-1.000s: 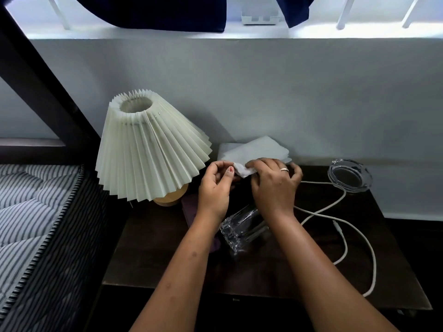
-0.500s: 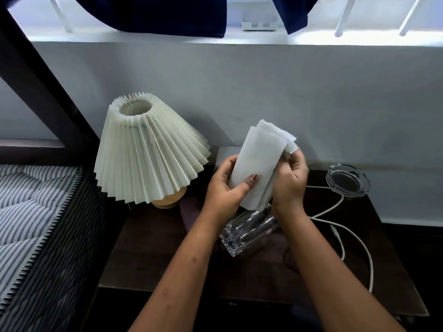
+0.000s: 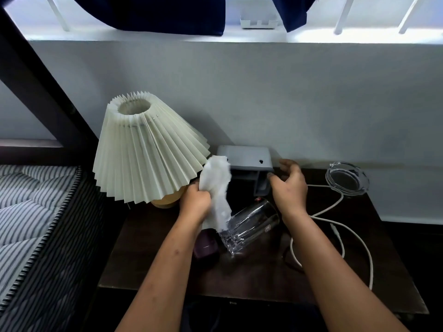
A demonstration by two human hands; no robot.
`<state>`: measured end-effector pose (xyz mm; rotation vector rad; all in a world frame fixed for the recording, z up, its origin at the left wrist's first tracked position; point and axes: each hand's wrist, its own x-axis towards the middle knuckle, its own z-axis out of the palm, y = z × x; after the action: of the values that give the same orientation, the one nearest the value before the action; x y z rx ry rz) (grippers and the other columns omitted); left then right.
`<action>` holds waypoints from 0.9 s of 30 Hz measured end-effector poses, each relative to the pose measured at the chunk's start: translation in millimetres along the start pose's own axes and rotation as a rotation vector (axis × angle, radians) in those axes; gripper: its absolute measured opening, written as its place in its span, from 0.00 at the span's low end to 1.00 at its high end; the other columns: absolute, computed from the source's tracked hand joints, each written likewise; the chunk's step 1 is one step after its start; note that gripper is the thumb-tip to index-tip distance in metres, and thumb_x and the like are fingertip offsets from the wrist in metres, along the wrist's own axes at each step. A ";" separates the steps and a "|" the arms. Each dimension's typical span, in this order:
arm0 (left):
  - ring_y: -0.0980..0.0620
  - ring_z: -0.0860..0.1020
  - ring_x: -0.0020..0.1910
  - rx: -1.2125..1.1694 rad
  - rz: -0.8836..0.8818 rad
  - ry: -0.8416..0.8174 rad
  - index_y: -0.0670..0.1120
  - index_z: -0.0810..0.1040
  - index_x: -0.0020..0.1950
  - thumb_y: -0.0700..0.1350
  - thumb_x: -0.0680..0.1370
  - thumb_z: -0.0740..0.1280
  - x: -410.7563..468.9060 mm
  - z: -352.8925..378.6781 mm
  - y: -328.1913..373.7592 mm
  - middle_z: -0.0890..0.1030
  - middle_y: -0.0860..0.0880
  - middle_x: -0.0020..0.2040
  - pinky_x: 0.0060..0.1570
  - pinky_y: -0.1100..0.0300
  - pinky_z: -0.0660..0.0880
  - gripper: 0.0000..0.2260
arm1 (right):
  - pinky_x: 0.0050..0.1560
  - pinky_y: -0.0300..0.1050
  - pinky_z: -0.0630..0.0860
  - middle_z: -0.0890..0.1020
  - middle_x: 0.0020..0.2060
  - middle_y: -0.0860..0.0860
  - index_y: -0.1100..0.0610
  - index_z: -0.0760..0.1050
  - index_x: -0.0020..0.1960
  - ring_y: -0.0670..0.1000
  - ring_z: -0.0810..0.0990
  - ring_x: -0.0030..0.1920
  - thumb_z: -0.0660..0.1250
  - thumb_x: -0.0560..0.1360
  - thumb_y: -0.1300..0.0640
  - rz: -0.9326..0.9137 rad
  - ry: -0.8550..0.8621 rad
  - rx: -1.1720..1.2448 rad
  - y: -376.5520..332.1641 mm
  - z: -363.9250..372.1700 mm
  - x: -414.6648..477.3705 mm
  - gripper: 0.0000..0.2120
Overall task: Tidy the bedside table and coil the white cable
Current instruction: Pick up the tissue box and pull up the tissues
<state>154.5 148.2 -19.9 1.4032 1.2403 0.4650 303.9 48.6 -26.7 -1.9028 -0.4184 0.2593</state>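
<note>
Task appears early: left hand (image 3: 195, 202) grasps the tissue (image 3: 217, 185) beside the tipped glass (image 3: 249, 224), right hand (image 3: 288, 188) is released, white cable (image 3: 335, 221) right of the glass lies uncoiled.

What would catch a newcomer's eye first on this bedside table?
The big cream pleated lampshade at the back left of the bedside table dominates. Beside it, the left hand grips a crumpled white tissue right by a clear glass lying on its side mid-table. On the right, the white cable sprawls uncoiled in loose loops.
</note>
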 end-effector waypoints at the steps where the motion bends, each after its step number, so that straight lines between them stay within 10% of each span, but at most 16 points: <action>1: 0.44 0.75 0.49 0.001 0.001 -0.001 0.44 0.76 0.56 0.34 0.74 0.52 -0.2 -0.6 -0.9 0.78 0.44 0.50 0.47 0.54 0.71 0.18 | 0.62 0.51 0.71 0.78 0.58 0.56 0.58 0.72 0.61 0.56 0.76 0.58 0.68 0.70 0.61 0.004 -0.017 -0.042 1.6 1.1 -0.4 0.19; 10: 0.59 0.74 0.37 -0.072 0.046 -0.190 0.51 0.76 0.37 0.35 0.77 0.55 -6.8 10.0 -5.9 0.78 0.54 0.37 0.30 0.69 0.71 0.16 | 0.46 0.41 0.67 0.82 0.52 0.57 0.54 0.77 0.57 0.58 0.79 0.54 0.64 0.73 0.53 0.071 -0.111 -0.172 13.4 2.1 -1.8 0.13; 17: 0.49 0.81 0.37 -0.234 0.104 -0.278 0.36 0.81 0.39 0.34 0.73 0.58 -4.6 2.3 5.6 0.83 0.46 0.34 0.40 0.60 0.75 0.12 | 0.37 0.21 0.66 0.80 0.41 0.47 0.56 0.77 0.53 0.44 0.78 0.43 0.68 0.73 0.57 -0.060 0.041 0.005 0.8 -0.6 -3.7 0.09; 27: 0.46 0.75 0.39 -0.121 0.115 -0.382 0.44 0.79 0.32 0.46 0.69 0.57 -13.7 11.0 9.8 0.79 0.42 0.36 0.45 0.54 0.70 0.13 | 0.52 0.39 0.70 0.79 0.45 0.46 0.57 0.77 0.55 0.48 0.78 0.51 0.66 0.74 0.57 -0.001 0.088 0.054 5.5 -4.8 1.1 0.10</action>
<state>162.7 133.3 -9.2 1.3872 0.8134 0.3244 307.6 43.2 -30.1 -1.8540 -0.3501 0.1835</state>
